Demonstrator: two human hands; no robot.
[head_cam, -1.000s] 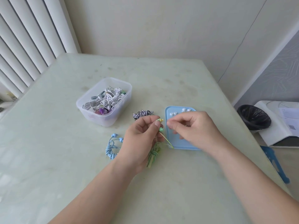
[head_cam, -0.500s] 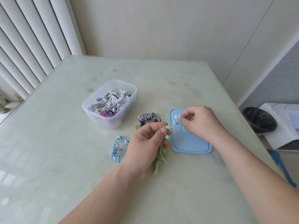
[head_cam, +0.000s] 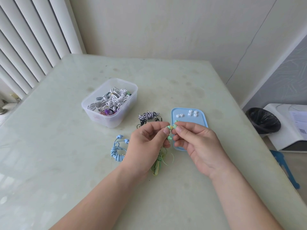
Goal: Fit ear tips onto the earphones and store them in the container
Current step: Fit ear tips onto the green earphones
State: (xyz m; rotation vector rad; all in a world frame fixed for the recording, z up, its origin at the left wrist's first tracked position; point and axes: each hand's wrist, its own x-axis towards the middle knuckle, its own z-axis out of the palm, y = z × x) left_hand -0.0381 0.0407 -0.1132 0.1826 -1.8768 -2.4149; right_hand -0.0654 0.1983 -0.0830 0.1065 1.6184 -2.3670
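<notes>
I am pushing the green ear tip [head_cam: 175, 126], pinched by my right hand [head_cam: 197, 143], onto the green earphones [head_cam: 169, 127], which my left hand [head_cam: 147, 141] is gripping at 4 o'clock from the container [head_cam: 93, 103]. It is probably not seated yet, so the next move is calling for a firm push.

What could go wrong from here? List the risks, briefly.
1. The small green ear tip, pinched between the right hand and the yellow-green earphone bud in the left hand, could slip and roll away.
2. The right hand sits over the light blue plastic lid; a knock might scatter the loose white ear tips.
</notes>
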